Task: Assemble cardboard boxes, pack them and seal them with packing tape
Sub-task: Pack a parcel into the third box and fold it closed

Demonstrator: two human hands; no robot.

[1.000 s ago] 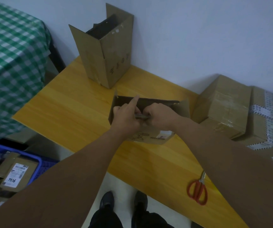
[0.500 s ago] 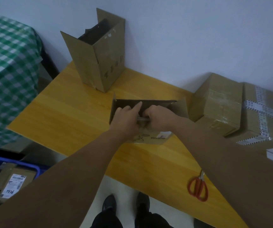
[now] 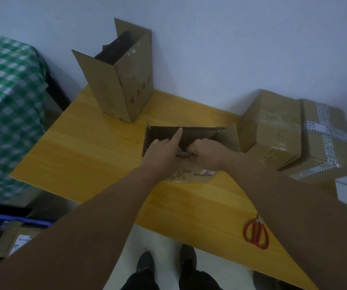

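Table (image 3: 84, 155): sealed boxes (image 3: 273, 130) at 3 o'clock, tall box (image 3: 124, 88) at 11, small box (image 3: 199, 132) centre, top open. My left hand (image 3: 162, 151) and right hand (image 3: 208, 151) clamp its near wall, left index straight. Looks like flap folding. Next: flatten flaps, find tape. Scissors (image 3: 256, 227) at 5.

Forearms (image 3: 105, 216) bare, blk trousers (image 3: 197, 280) & blk shoes (image 3: 145, 262) (rounded toes) below.
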